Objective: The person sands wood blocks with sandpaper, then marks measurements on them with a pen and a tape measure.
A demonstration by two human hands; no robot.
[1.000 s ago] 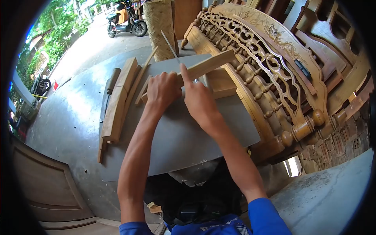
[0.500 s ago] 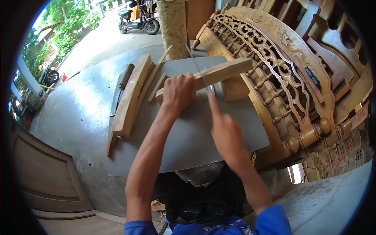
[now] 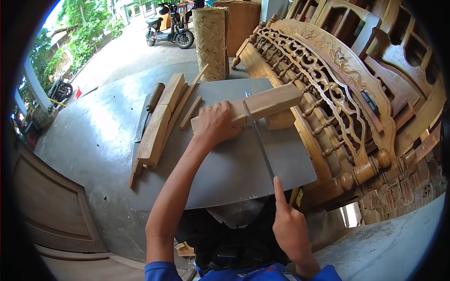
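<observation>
My left hand (image 3: 215, 124) is clamped over the near end of a squared wooden beam (image 3: 274, 99), its fingers wrapped across the top. In my right hand (image 3: 291, 229) is a handsaw (image 3: 261, 145), its handle hidden by the fist and the index finger stretched along the blade's back. The blade's far end lies across the beam, just right of my left hand. Under the beam's right part is a wooden block (image 3: 280, 120). Both lie over a grey board (image 3: 211, 180).
Left on the board lie wooden pieces (image 3: 161, 124), a thin strip (image 3: 191, 111) and a wood-handled tool (image 3: 155, 97). Carved furniture panels (image 3: 328, 84) lean at the right. A woven roll (image 3: 211, 44) stands behind the board, and a motorbike (image 3: 171, 30) is farther back.
My right hand has drawn the saw back toward my body, so more of the blade shows on the near side of the beam. The left hand keeps its hold on the beam.
</observation>
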